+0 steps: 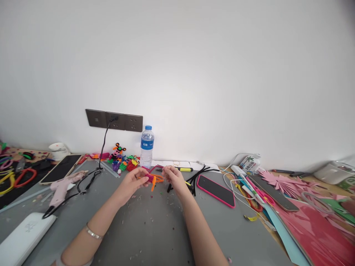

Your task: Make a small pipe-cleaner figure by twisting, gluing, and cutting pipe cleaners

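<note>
We've got both hands pinched on an orange-pink twist (153, 178): left hand (132, 182), right hand (172, 176). Bottle (146, 146) sits just beyond, phone (216, 190) to the right on the counter (149, 229).

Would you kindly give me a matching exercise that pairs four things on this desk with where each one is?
Things:
1. glue gun
2. bottle
3. phone
4. pipe cleaner

Places:
A. pinched between left hand and right hand
B. upright below the sockets
C. lying left of the left hand
D. lying right of the right hand

Pairs: 1-C, 2-B, 3-D, 4-A
</note>
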### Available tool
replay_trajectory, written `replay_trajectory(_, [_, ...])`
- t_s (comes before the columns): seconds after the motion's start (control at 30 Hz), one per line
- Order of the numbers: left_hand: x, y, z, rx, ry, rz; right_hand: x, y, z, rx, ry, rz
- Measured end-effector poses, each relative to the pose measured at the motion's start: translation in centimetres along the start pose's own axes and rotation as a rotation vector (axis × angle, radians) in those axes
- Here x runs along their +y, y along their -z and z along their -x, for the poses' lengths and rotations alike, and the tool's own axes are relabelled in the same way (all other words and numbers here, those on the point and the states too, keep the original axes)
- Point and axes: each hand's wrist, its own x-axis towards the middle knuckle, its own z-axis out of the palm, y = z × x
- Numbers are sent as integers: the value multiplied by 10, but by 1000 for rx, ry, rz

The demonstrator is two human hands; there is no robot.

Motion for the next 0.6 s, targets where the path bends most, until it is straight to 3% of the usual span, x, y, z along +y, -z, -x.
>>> replay_trajectory(0.17, [0,-9,2,11,50,144,-16,-11,15,-323,-48,41])
replay_trajectory(0.27, [-2,-8,2,-3,36,206,-23,-15,21,-448,-87,12])
replay_trajectory(0.6, [-8,-4,-3,13,56,322,-22,-14,21,-428,-12,-25])
